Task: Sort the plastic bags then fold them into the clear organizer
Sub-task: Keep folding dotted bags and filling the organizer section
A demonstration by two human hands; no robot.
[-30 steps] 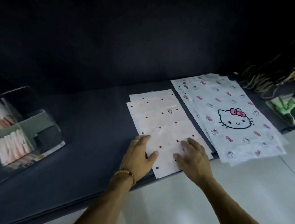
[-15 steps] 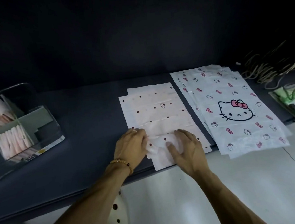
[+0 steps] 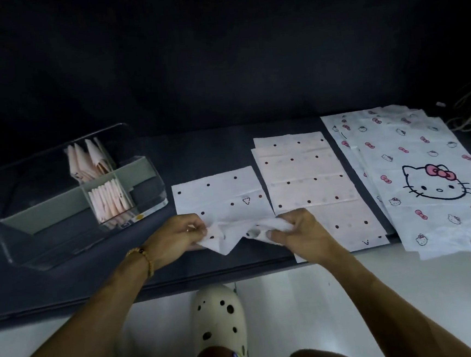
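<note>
Both hands, left [image 3: 181, 234] and right [image 3: 296, 231], pinching dotted bag's [image 3: 219, 199] near edge, probably to start a fold, right of organizer [image 3: 79, 197].

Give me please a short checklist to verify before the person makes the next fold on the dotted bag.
1. Both hands hold the bag: ok. The left hand and the right hand each pinch the near edge of the dotted bag.
2. Only one bag taken: cannot tell; the near edge is bunched.
3. Bag separate from the dotted stack: not ok; its right edge seems to overlap the stack.
4. Far part flat on the dark surface: ok.
5. Clear organizer has free room: ok; folded bags fill only the right compartments.
</note>
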